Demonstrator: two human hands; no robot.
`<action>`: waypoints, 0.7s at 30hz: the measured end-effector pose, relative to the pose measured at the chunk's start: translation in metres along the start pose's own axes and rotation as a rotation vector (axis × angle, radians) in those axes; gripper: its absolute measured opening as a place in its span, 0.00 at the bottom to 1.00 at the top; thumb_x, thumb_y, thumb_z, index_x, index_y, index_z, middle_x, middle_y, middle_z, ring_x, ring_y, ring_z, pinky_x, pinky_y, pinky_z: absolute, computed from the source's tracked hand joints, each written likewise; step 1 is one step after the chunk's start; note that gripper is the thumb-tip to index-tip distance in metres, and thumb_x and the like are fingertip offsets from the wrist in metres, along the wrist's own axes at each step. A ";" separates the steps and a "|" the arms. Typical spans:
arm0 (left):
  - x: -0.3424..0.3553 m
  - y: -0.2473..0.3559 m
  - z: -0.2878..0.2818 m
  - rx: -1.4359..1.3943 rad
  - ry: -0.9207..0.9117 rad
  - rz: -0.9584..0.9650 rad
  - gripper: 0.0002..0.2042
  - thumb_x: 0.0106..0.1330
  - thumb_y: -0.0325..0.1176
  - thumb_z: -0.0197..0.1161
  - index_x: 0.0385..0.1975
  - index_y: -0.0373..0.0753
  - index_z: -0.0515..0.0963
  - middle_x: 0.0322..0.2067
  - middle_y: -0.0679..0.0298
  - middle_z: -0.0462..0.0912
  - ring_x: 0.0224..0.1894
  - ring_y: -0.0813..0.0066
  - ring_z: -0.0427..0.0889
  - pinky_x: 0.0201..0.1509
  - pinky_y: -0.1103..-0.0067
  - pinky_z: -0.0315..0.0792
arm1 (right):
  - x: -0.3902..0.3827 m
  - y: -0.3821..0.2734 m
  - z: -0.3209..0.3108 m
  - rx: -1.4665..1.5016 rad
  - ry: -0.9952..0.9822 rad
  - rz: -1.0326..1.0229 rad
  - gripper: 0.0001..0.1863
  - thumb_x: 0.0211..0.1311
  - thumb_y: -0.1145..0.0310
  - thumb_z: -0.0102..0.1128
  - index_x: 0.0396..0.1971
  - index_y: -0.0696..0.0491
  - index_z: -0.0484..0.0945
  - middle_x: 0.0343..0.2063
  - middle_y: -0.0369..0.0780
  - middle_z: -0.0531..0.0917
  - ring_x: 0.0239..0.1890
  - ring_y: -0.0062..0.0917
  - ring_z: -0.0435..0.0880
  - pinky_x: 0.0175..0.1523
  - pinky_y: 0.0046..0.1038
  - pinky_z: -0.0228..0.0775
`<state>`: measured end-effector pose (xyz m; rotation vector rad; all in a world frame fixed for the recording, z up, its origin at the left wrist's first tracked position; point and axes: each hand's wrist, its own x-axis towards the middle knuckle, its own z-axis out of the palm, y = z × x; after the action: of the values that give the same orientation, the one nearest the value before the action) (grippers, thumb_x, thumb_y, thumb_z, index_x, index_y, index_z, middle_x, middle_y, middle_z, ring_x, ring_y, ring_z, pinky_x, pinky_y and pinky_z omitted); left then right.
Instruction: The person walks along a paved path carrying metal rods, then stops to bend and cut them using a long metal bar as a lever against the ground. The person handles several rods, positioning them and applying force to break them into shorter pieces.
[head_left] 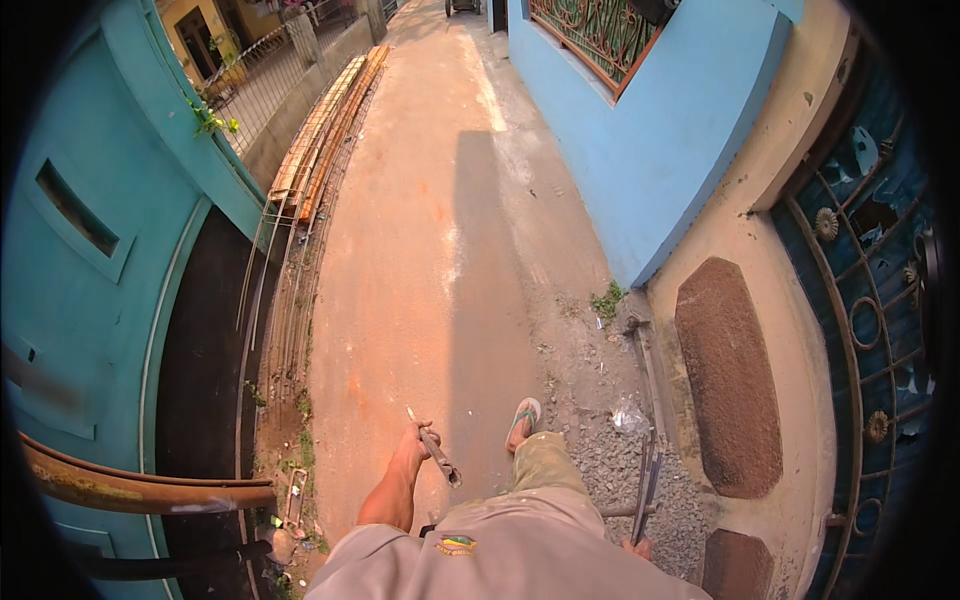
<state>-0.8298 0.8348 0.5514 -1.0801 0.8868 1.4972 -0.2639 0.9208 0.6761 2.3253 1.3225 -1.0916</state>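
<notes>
In the head view my left hand (418,440) is closed on a short worn metal tool (440,458) with a pale pointed tip at one end and a socket-like other end. My right hand (637,550), mostly hidden by my body, grips long dark metal bars (650,485) held upright at my right side; a short crossbar (625,511) shows near them. My sandalled foot (522,420) is on the path ahead of me, below my khaki trouser leg.
A paved alley (390,230) runs forward. At left are a teal wall (100,250), stacked timber and rods (320,140), and a rusty curved pipe (150,492). At right are a blue wall (660,180), gravel (590,455) and a metal gate (870,300). A vehicle stands far ahead.
</notes>
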 end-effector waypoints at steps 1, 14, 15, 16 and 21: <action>0.011 0.019 0.021 -0.001 0.012 0.009 0.09 0.57 0.28 0.54 0.28 0.42 0.58 0.12 0.70 0.60 0.11 0.79 0.60 0.14 0.83 0.59 | 0.019 -0.032 0.003 -0.045 -0.007 0.040 0.23 0.51 0.62 0.59 0.41 0.65 0.71 0.36 0.53 0.77 0.41 0.46 0.77 0.47 0.41 0.66; 0.105 0.207 0.327 -0.016 0.257 0.023 0.12 0.57 0.28 0.56 0.24 0.41 0.57 0.12 0.69 0.58 0.11 0.78 0.61 0.13 0.83 0.58 | 0.245 -0.471 -0.008 0.073 -0.054 -0.297 0.23 0.49 0.63 0.60 0.40 0.65 0.71 0.35 0.52 0.77 0.39 0.45 0.78 0.43 0.41 0.67; 0.117 0.223 0.351 -0.014 0.274 0.029 0.12 0.57 0.28 0.56 0.24 0.41 0.57 0.12 0.69 0.58 0.11 0.78 0.61 0.14 0.83 0.58 | 0.254 -0.514 -0.012 0.020 -0.029 -0.189 0.23 0.48 0.64 0.60 0.40 0.65 0.71 0.34 0.52 0.77 0.39 0.45 0.78 0.42 0.41 0.68; 0.133 0.239 0.374 0.002 0.267 0.040 0.12 0.58 0.28 0.56 0.24 0.41 0.57 0.13 0.69 0.59 0.11 0.77 0.61 0.14 0.82 0.58 | 0.262 -0.556 -0.016 -0.033 0.002 -0.079 0.23 0.47 0.64 0.60 0.39 0.65 0.71 0.34 0.53 0.78 0.38 0.45 0.78 0.41 0.41 0.68; 0.230 0.344 0.507 0.033 0.162 -0.034 0.10 0.61 0.30 0.55 0.27 0.41 0.59 0.15 0.68 0.62 0.12 0.75 0.62 0.16 0.76 0.61 | 0.301 -0.764 -0.036 -0.033 0.032 -0.129 0.22 0.46 0.66 0.60 0.39 0.65 0.71 0.33 0.53 0.78 0.38 0.45 0.79 0.42 0.40 0.68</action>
<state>-1.2703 1.3153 0.4941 -1.1993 0.9971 1.3771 -0.7805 1.5549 0.5931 2.2696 1.5088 -1.0649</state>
